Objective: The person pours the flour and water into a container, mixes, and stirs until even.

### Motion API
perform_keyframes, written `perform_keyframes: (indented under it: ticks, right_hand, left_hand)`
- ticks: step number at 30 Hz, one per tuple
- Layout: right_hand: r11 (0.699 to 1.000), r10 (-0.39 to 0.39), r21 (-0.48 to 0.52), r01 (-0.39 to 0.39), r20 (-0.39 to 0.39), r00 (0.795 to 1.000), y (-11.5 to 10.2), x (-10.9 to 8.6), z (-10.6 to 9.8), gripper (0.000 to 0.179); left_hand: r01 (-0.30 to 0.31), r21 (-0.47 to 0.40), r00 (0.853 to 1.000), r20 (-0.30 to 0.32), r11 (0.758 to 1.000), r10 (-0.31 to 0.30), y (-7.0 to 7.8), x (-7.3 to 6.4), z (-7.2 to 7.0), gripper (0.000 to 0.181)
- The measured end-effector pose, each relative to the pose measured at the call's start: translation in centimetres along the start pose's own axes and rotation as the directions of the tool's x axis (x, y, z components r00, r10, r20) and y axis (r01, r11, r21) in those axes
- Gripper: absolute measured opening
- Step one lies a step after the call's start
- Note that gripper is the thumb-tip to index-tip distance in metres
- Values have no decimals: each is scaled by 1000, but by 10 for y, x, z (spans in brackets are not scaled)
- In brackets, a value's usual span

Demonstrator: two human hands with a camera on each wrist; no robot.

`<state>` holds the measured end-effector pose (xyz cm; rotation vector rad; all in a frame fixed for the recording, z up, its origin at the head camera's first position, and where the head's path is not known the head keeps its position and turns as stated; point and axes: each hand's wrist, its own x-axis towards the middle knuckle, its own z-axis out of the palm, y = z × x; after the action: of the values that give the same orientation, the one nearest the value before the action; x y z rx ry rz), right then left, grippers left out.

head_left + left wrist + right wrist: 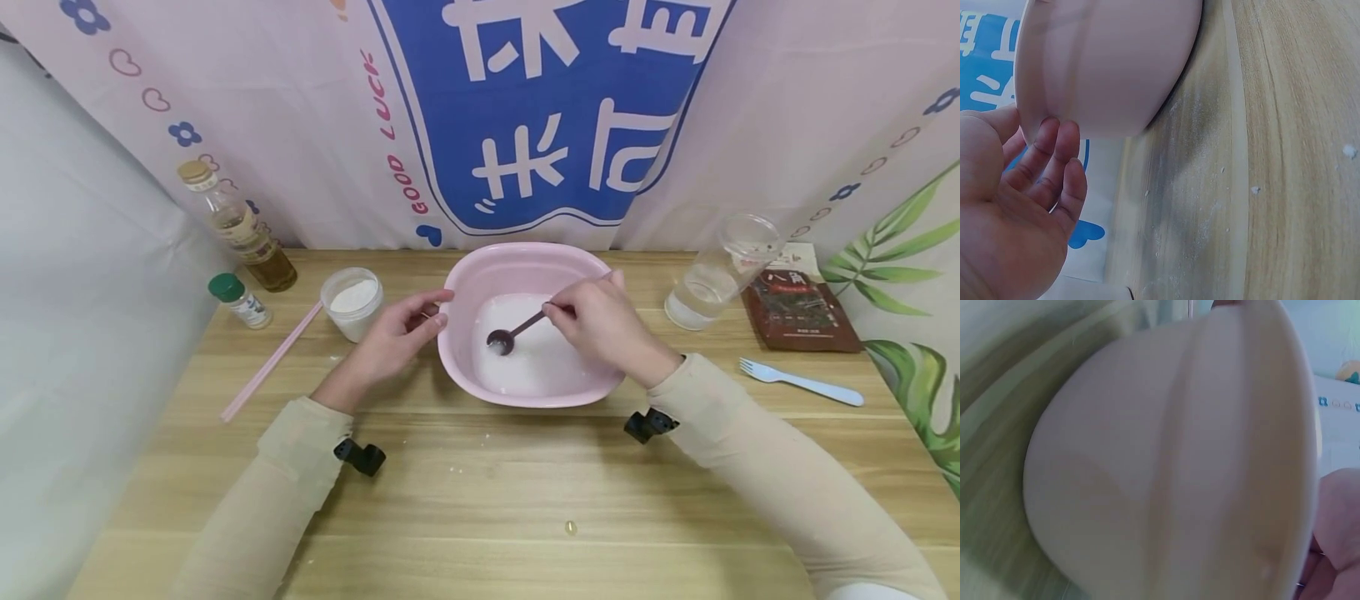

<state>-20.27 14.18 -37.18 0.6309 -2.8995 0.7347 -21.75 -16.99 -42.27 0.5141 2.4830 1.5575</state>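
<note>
A pink basin (531, 398) with white, wet-looking contents in its bottom stands mid-table. In the head view my right hand (603, 325) holds a dark brown long-handled spoon (501, 342); its round bowl dips into the white contents. At the basin's left side, my left hand (393, 337) pinches the rim. The left wrist view shows that hand (1025, 181) with its fingertips against the outer wall of the basin (1116, 69). In the right wrist view the basin's wall (1116, 462) hides the spoon, and only part of the right hand (1341, 519) shows.
On the left stand a jar of white powder (354, 312), a green-capped shaker (240, 302), an oil bottle (247, 237) and pink chopsticks (270, 362). On the right are a clear cup (701, 292), a brown packet (801, 312) and a blue fork (802, 382).
</note>
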Motion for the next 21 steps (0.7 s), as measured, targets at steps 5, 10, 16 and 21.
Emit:
perform_keyframes:
  ticks: [5,10,16,21]
  right_hand:
    - [999,40,-2,-40,-6,999,13,-4,-5,18]
    - [999,54,6,-54,-31,998,24,-9,-10,19]
    - [999,40,37,-35,-130,991,38,-20,-20,18]
    - [999,42,25,-38,-179,983,48,-27,-27,18]
  left_hand:
    - [3,1,1000,2,1000,-3,0,0,0,42]
    - [21,7,1000,2,1000,-21,0,0,0,42]
    - [22,11,1000,8,1000,-22,1,0,0,42]
    - [26,16,1000,6,1000,-26,1,1,-1,42]
